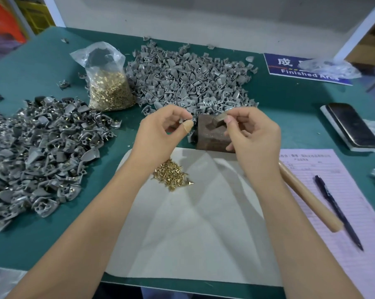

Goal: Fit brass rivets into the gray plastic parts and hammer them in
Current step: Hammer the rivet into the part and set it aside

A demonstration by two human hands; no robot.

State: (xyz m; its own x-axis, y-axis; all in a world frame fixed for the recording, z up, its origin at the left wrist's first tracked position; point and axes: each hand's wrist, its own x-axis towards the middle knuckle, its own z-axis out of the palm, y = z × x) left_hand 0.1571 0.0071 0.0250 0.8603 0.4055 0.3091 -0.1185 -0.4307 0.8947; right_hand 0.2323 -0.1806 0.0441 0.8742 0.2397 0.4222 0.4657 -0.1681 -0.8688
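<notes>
Brass rivets (171, 174) lie loose on the white cloth (188, 234) just below both hands. Left hand (160, 130) pinches a gray plastic part (181, 121); right hand (253, 134) pinches something small — too small to tell — over the rusty metal block (212, 137). Seat the rivet straight before hammering. Green table (42, 67) — unfitted parts pile (188, 76) beyond the fingers, hammer handle (309, 195) to the right.

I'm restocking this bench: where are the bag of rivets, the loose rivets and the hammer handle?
bag of rivets (111, 93), head view, brass-filled lower half.
loose rivets (171, 174), head view, middle of the heap.
hammer handle (309, 195), head view, mid-shaft.
</notes>
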